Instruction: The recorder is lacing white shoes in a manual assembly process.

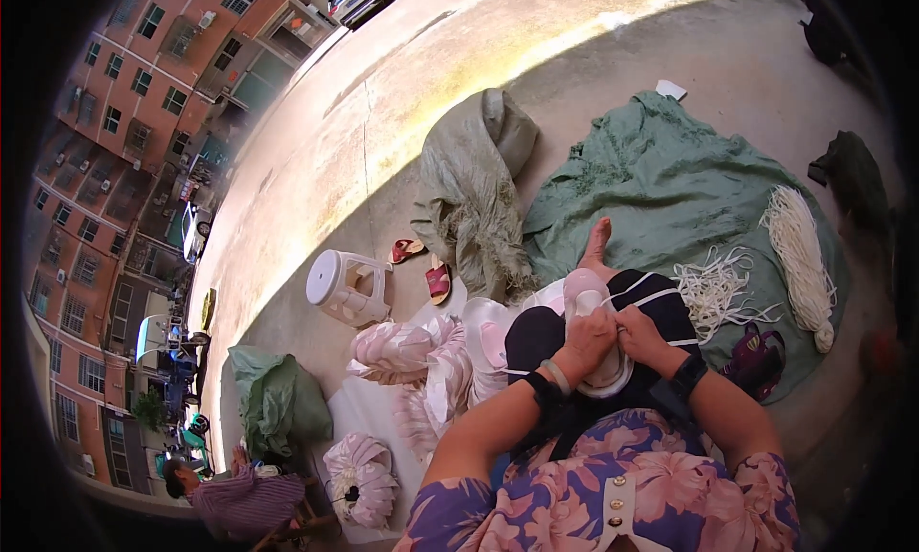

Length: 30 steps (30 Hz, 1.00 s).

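Across my lap, over dark trousers, lies a pale pink and white shoe piece [585,292] with its toe end pointing away from me. My left hand [586,346] is closed on the shoe's middle. Beside it my right hand [643,338] is closed in a pinch, fingertips almost meeting the left; what it grips is too small to make out. White cord [639,286] runs over my legs near both hands. Left of my knee, similar pink and white shoe pieces [488,337] lie stacked in curved rows [407,346].
A green sheet [661,183] spreads ahead, with loose white cords [718,293] and a white cord hank [802,265] at right. A purple bag [754,360], white stool [335,282], red sandals [437,281], grey-green sack [479,159] and green sack [273,399] lie around. Another person [249,495] sits lower left.
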Available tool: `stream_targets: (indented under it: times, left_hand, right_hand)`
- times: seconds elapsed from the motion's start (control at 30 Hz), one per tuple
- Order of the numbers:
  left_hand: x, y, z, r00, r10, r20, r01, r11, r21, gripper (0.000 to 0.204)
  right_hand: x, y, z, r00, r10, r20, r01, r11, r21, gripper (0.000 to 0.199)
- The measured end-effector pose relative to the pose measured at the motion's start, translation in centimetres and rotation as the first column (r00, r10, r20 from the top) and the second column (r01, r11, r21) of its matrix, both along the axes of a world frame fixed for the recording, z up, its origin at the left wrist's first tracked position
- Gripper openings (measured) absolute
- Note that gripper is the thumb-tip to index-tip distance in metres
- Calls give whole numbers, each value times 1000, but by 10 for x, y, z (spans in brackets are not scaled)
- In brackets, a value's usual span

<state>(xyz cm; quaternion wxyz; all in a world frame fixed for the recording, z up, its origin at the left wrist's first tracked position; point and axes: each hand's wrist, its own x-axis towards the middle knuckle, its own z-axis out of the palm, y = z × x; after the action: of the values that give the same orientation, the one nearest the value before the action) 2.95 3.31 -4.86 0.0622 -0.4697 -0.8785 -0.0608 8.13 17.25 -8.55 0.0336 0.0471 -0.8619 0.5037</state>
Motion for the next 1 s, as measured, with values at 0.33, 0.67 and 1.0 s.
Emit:
stream_targets:
  times: [0.33, 0.67, 1.0]
  left_hand:
    - [18, -36, 43, 993, 97, 62, -108, 975, 195, 11]
    - [81, -374, 16, 328, 913, -243, -944, 309, -113, 13]
    - [16, -293, 137, 547, -99, 832, -836, -111, 537, 17]
  right_hand:
    - [-3, 1, -2, 994, -65, -84, 73, 993, 91, 43]
    - [1, 12, 32, 953, -301, 39, 297, 951, 89, 23]
    - [-31, 11, 21, 999, 1, 54, -11, 984, 179, 31]
